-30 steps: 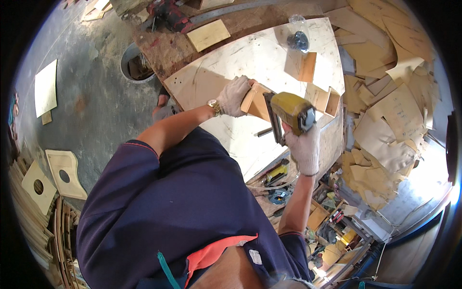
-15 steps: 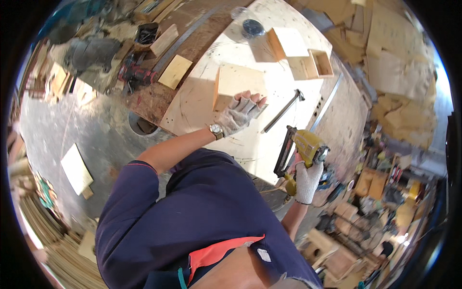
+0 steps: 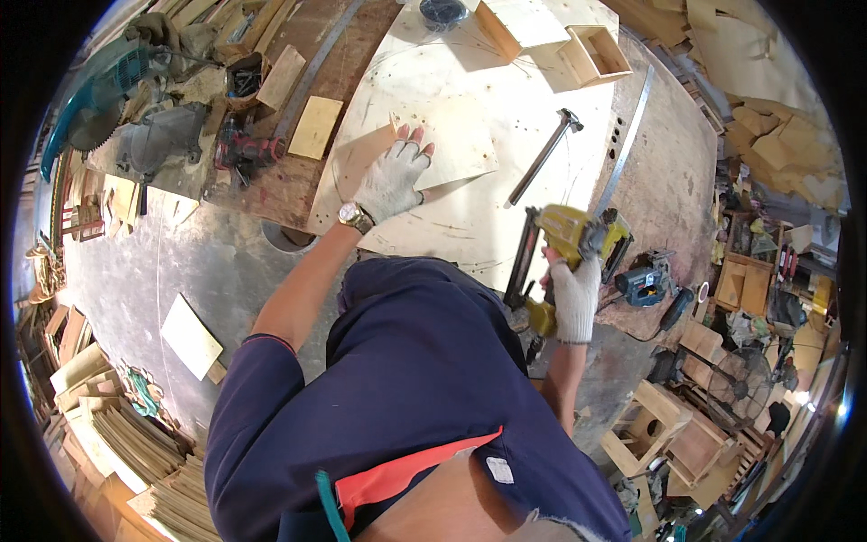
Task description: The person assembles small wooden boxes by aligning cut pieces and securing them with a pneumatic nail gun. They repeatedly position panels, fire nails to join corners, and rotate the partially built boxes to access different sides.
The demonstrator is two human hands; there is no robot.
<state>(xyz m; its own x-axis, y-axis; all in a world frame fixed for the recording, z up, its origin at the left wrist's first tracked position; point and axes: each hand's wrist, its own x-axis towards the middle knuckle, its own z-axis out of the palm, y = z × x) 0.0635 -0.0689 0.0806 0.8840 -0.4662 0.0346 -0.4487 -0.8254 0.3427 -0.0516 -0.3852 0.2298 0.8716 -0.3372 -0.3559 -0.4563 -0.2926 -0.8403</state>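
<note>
A pale wooden box lies on the light plywood sheet ahead of me. My left hand, in a white fingertip-less glove, rests on the box's near left part with its fingers stretched out. My right hand, gloved the same way, is wrapped round the handle of a yellow and black nail gun. The gun is held above the sheet's near right edge, apart from the box. A hammer with a dark handle lies between box and gun.
Two more wooden boxes, one closed and one open-topped, stand at the back beside a round dark container. A red drill and a small board lie left. A blue jigsaw and metal ruler are right.
The view has shifted, so the bench things sit higher in it. My left hand has moved left across the box and spread flatter. My right hand still grips the nail gun.
</note>
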